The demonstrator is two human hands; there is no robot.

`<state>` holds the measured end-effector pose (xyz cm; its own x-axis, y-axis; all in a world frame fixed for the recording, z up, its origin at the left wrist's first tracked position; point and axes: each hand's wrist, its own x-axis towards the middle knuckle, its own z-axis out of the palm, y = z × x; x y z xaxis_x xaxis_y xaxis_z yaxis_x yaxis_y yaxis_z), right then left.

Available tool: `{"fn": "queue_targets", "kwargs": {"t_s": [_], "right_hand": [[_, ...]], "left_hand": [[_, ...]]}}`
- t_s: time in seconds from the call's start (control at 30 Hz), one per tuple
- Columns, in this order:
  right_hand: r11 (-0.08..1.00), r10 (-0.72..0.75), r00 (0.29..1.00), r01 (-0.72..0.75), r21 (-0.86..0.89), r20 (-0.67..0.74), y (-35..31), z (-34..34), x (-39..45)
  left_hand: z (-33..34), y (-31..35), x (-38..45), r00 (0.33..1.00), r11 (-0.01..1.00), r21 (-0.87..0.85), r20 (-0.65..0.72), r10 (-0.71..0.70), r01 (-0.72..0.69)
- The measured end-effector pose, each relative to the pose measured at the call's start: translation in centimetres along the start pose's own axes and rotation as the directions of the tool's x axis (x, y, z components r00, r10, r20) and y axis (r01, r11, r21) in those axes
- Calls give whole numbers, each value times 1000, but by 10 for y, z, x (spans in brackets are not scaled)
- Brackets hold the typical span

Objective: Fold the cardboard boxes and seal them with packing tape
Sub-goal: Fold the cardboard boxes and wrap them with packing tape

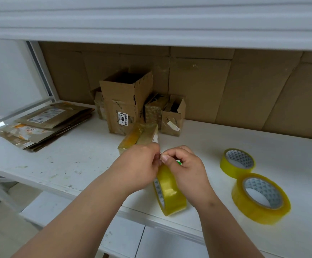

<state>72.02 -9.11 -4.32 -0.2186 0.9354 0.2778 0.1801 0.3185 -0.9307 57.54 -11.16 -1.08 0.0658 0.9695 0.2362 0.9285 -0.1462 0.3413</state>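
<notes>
**Both your hands on the tape roll at the shelf edge**

Your left hand [142, 164] and right hand [185, 168] meet over a yellow tape roll [170, 192] standing on edge near the front of the white shelf [67, 161]; your fingertips pinch together at its top. Just behind your hands lies a small taped box [140, 135]. Further back stands a tall open box [123, 101] bearing a 0613 label [123, 118], with a smaller open box [172, 116] to its right. Flattened boxes [45, 123] are stacked at the left. Two more tape rolls [237, 162] [261, 198] lie flat to your right, touching.
</notes>
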Motion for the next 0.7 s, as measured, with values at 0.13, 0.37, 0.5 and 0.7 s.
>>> {"fn": "queue_targets", "kwargs": {"t_s": [0.13,0.37,0.5,0.7], "right_hand": [[984,91,996,-88,158,-8,5,-6,-4],[928,107,873,-260,267,476,23,-28,-12],[930,55,860,-228,286,507,22,-32,-10],[966,32,879,-150,212,476,9,-30,-2]], "left_hand": [[0,-3,-4,998,997,-65,-53,-41,37],[-11,-17,-6,946,950,-234,-197,-256,208],[-19,-26,-8,920,909,-335,-212,-329,248],[-22,-36,-15,861,823,-482,-235,-452,300]]}}
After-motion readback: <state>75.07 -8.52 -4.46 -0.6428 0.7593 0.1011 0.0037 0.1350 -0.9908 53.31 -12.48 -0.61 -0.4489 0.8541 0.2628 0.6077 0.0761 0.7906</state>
